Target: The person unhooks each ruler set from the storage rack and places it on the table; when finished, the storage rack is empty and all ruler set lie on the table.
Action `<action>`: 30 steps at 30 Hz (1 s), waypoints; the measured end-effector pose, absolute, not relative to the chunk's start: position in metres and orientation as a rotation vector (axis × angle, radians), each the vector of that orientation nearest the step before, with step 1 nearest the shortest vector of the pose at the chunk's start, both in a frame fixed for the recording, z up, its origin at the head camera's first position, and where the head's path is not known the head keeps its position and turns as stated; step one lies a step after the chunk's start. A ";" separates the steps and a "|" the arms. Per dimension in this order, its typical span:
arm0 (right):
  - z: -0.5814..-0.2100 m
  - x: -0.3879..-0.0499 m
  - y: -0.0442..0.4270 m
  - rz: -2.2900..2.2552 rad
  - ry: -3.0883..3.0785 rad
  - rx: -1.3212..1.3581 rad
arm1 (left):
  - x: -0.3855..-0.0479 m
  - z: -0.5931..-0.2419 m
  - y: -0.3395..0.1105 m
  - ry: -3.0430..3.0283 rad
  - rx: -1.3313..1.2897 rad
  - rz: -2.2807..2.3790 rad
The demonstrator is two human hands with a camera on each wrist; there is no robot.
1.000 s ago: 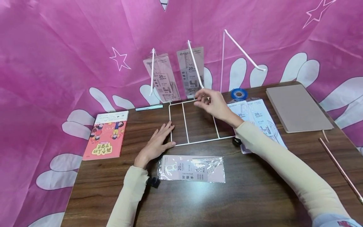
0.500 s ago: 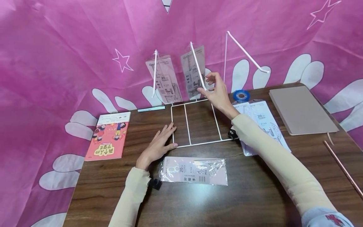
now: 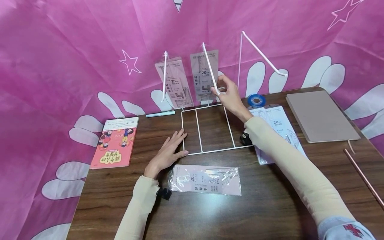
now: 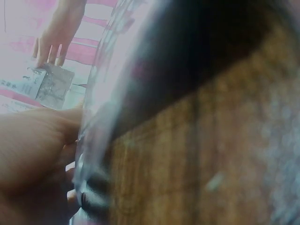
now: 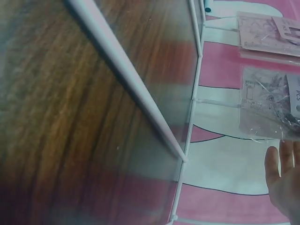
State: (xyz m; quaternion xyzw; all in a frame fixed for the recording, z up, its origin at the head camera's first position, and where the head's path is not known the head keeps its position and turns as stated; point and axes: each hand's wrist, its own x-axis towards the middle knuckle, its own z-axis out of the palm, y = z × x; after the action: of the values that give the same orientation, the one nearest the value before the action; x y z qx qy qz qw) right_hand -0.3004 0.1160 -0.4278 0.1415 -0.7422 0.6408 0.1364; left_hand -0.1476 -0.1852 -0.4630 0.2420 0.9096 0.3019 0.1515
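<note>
My left hand (image 3: 169, 150) lies with its fingers spread on the table, touching the left bar of a white wire display rack (image 3: 200, 133). In the head view, my right hand (image 3: 231, 95) is beside the end of the rack's middle hook (image 3: 210, 65), thumb and forefinger apart. Its fingertips are close to the edge of a hanging ruler-set pack (image 3: 198, 61); contact is hard to judge. The right wrist view shows this pack (image 5: 265, 103) just beyond the fingers (image 5: 272, 164). Another ruler-set pack (image 3: 171, 68) hangs on the left hook (image 3: 164, 75).
A ruler-set pack (image 3: 186, 186) lies in front of the rack. More packs (image 3: 277, 116) lie right, near blue tape (image 3: 256, 100). The right hook (image 3: 261, 51) juts forward. A notebook (image 3: 324, 116), copper-coloured rod (image 3: 363, 176), red book (image 3: 115, 143) and pen (image 3: 160, 114) surround the rack.
My right hand has risen from low by the middle hook's tip to beside the hanging pack. That pack tilted, then straightened. My left hand stays on the rack.
</note>
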 end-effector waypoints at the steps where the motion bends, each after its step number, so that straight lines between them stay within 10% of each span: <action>1: -0.427 -0.299 0.117 1.869 -2.144 0.425 | -0.148 -0.463 -0.185 2.612 0.693 0.865; 30: -0.428 -0.239 0.135 2.051 -2.043 0.614 | -0.147 -0.463 -0.185 2.610 0.692 0.871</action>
State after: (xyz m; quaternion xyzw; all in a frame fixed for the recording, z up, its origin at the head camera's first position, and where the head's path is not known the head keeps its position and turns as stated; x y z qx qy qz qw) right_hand -0.2390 0.1349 -0.4281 0.2066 -0.6875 0.6902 0.0908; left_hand -0.1471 -0.1849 -0.4625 0.2411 0.9093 0.3034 0.1515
